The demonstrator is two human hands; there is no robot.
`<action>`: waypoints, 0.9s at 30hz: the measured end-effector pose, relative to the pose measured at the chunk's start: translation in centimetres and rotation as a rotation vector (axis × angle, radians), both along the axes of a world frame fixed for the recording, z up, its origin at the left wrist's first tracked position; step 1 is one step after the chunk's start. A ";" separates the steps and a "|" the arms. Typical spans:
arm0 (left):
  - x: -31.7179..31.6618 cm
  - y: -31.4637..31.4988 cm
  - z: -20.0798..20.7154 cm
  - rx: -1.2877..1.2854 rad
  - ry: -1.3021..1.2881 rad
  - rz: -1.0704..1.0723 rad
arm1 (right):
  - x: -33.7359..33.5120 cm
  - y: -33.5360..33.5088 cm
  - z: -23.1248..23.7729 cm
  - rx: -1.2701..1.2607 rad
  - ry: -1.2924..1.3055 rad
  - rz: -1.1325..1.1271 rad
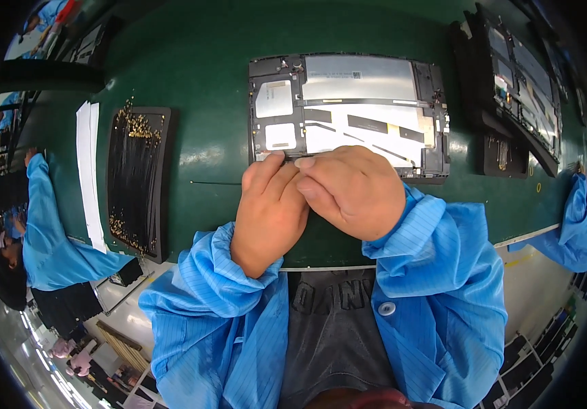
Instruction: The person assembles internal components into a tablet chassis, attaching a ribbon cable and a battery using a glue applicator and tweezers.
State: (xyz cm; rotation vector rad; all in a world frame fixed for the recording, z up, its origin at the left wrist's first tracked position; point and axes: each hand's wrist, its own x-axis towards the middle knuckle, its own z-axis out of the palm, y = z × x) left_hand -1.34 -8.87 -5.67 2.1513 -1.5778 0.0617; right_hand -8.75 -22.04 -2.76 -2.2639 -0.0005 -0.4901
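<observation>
Both my hands meet at the near edge of an opened flat device chassis (293, 102), a black frame with silver panels and black strips. My left hand (270, 204) is closed, its fingers bent over the frame's edge. A thin black cable (217, 183) with a small tip runs out to the left from under this hand, which seems to grip it. Pressed against the left fingertips, my right hand (358, 191) is closed in a pinch. Whatever lies between its fingertips is hidden.
Left on the green table (198, 88) is a dark tray (166, 184) of black cables with gold-coloured ends, beside white paper strips (89, 170). At right, another opened chassis (522, 88) leans over a dark foam tray (490, 160). Blue-sleeved co-workers (55, 225) sit on both sides.
</observation>
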 end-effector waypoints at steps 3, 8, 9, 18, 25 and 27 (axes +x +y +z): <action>-0.6 -0.1 0.8 -0.028 -0.050 0.092 | -0.1 -0.6 -0.7 -0.142 -0.053 -0.097; -0.8 2.6 1.6 -0.191 1.572 0.825 | 0.4 -0.9 -0.6 1.042 0.063 -0.541; -0.2 2.5 1.6 -0.200 1.568 0.832 | 0.4 -1.0 -0.5 1.047 0.070 -0.533; -0.1 3.1 3.0 -0.306 1.614 0.765 | 0.2 -1.5 -1.4 1.077 0.057 -0.483; -1.2 2.0 2.2 0.124 1.899 0.615 | 0.9 -1.9 -1.0 1.093 0.221 -0.410; -0.8 1.5 1.9 0.079 1.914 0.604 | 1.4 -2.7 0.0 1.102 0.313 -0.373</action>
